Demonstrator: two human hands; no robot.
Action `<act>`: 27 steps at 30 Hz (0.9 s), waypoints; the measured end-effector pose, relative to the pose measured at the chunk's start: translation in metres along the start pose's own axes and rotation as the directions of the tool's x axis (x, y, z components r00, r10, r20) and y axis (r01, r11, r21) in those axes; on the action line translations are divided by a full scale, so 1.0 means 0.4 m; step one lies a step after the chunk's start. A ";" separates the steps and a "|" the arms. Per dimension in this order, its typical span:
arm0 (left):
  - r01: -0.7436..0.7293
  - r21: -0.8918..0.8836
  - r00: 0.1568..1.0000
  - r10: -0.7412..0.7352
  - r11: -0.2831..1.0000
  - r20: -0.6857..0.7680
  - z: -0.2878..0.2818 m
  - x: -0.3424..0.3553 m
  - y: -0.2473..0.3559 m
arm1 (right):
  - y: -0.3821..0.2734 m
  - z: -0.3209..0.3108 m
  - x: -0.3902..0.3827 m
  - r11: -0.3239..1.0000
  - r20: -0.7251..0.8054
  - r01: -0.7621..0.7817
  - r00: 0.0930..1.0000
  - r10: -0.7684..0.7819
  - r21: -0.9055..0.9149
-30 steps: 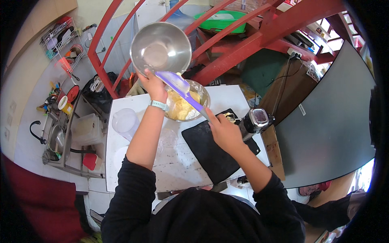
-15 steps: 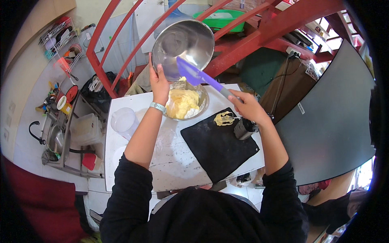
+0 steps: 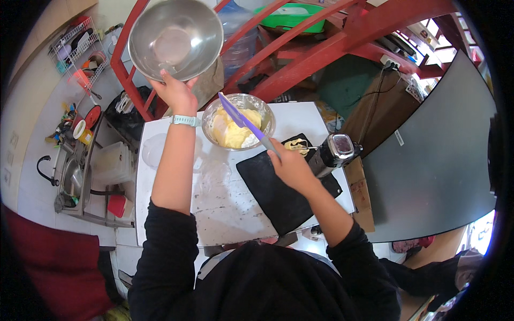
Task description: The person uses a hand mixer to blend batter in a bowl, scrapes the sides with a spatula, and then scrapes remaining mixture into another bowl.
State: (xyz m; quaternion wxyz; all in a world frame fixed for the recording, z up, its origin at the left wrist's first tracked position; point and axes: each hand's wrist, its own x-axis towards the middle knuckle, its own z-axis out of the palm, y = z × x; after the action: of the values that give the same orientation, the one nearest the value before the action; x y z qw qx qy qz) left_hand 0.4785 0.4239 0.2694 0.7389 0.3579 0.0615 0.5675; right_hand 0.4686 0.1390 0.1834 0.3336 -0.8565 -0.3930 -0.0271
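Note:
Raised at the upper left, a steel mixing bowl [image 3: 201, 32] is gripped by its lower rim in my left hand [image 3: 174, 93], its inside facing me. My right hand [image 3: 292, 166] is wrapped round the grey handle of a purple spatula [image 3: 241, 117]. The blade slants over a second metal bowl [image 3: 270, 112] on the table. Pale yellow dough or batter [image 3: 230, 135] with some white powder fills part of that bowl. Just right of my right hand, a hand mixer [image 3: 337, 152] stands on a black mat [image 3: 273, 198], its beater coated in yellow mixture.
A translucent plastic container [image 3: 155, 150] sits on the left of the white table [image 3: 225, 224]. Red railings [image 3: 316, 45] rise beyond the far edge. At the left are a sink [image 3: 73, 176] and dish rack [image 3: 80, 48]; a large grey panel [image 3: 439, 160] stands at the right.
My left hand has carried the steel bowl up and left, away from above the dough bowl. My right hand has lowered the spatula left and toward me, its blade now over the dough bowl.

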 end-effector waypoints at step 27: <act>0.191 0.546 0.963 -0.047 0.816 -0.266 -0.534 -0.135 0.637 | -0.109 -0.166 -0.117 0.180 0.274 -0.355 0.892 0.360 0.917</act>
State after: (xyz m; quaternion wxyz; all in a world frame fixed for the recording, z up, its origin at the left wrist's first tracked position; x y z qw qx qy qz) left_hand 0.1511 0.4997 0.2475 0.6203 0.4850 0.3388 0.5150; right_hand 0.4206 0.0894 0.2446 0.7744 -0.5502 -0.1178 0.2894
